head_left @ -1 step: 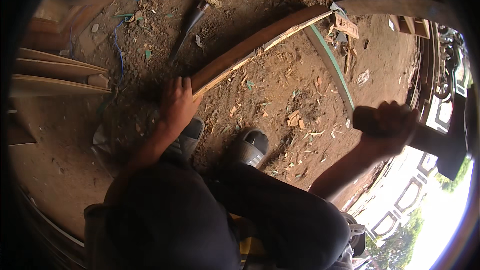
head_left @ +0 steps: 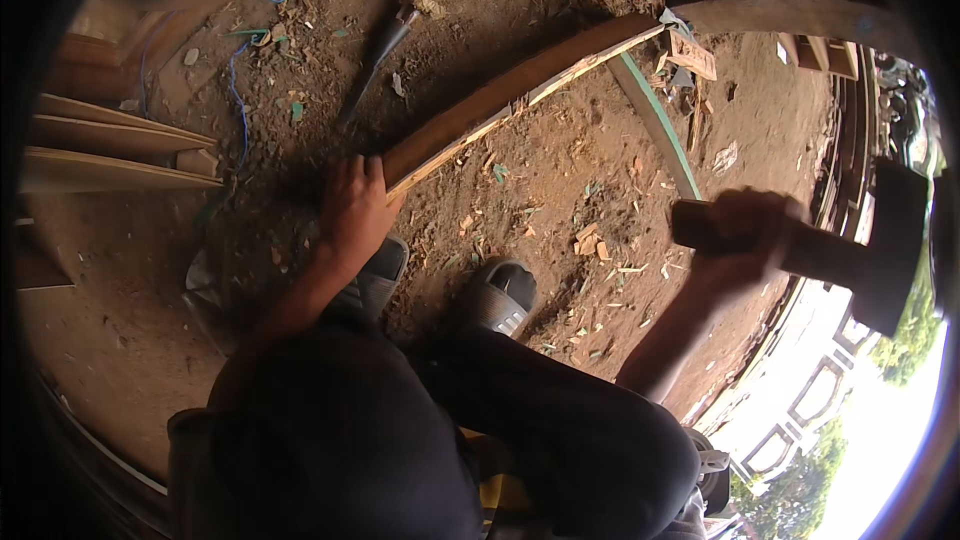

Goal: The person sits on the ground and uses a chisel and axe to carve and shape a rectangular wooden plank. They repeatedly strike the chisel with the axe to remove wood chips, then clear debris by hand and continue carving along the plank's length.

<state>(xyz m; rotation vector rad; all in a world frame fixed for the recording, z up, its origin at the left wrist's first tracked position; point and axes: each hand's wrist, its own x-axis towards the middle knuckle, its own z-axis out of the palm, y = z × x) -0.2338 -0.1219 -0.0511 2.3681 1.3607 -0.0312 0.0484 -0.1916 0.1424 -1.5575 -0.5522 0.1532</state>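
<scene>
A long brown wooden board (head_left: 480, 105) with a pale, rough edge runs from near the middle up to the right. My left hand (head_left: 355, 200) is closed around its near end, fingers over the top. On the right, my right hand (head_left: 750, 230) is wrapped round the handle of a short-handled tool with a broad dark head (head_left: 890, 250). It is raised off the ground, well apart from the board, and shade hides the head's exact shape. Beyond the board lies a dark, narrow tool (head_left: 385, 50) with a thicker upper end.
A green-edged strip (head_left: 655, 115) slants down from the board's far end, near a small wood block (head_left: 692, 52). Stacked panels (head_left: 120, 145) stand at left beside blue string (head_left: 238, 90). Wood chips (head_left: 590, 240) litter the dirt around my sandalled foot (head_left: 505, 295).
My right hand and the tool in it have shifted a little left and up. My left hand and the board stay put.
</scene>
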